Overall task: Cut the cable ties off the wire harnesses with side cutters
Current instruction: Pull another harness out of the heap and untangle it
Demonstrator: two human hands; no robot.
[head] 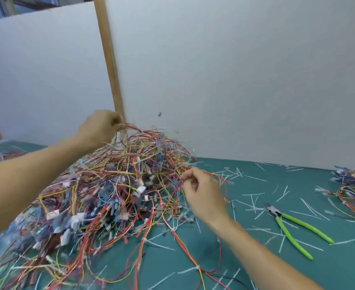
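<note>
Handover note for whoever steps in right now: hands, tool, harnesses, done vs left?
Left hand pinches wires at the top of the big harness pile, lifting them.
Right hand pinches red wires at the pile's right edge.
Side cutters lie unheld on the green mat, right of the right hand.
Done: many cut cable ties litter the mat; a smaller harness bundle sits far right.
Left: pull one harness free, pick up the cutters, keep cutting ties.
</note>
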